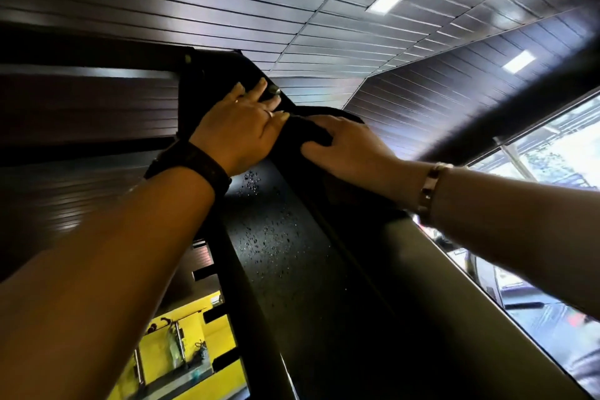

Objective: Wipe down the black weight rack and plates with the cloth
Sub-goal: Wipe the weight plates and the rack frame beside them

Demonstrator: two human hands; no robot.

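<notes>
within right hand [347, 148], black cloth [313, 133]

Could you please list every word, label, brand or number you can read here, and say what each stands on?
No legible text anywhere in this view.
On the black rack upright: water droplets only, no label.
On the dark cloth: no print.
On the dark wristband: faint pattern, too dim to read.
On the yellow wall: no readable sign.

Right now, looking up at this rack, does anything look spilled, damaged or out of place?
Only wetness: droplets bead on the face of the black rack upright, just below the left hand and the cloth that the right hand holds. They look like unwiped spray. No bend or damage shows.
</notes>
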